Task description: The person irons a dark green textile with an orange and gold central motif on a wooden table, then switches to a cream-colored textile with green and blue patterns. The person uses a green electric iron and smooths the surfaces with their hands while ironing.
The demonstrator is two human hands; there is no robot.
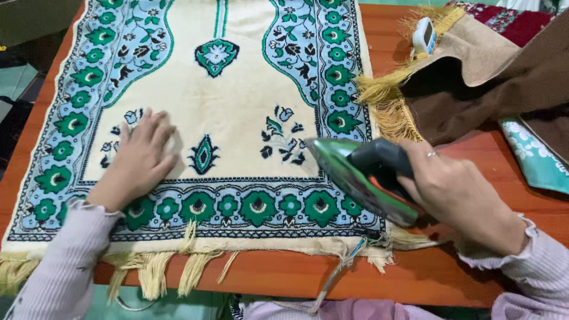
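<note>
There are two hands: the left hand (pixel 137 159) lies flat on one cream mat (pixel 237 106) with blue and green flowers, and the right hand (pixel 459 192) holds one green iron (pixel 361 178). One brown cloth (pixel 492 77) with yellow fringe sits near the far right corner of the one orange tabletop (pixel 391 35). On that cloth is one small white gadget (pixel 424 35), and one teal flowered cloth (pixel 536 160) lies by the right edge.

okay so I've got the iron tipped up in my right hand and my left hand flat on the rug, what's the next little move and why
Probably lower the iron flat onto the cream rug near its right border. The right hand holds it tilted on edge, soleplate off the fabric, while the left hand already presses the rug flat on the wooden table.
</note>
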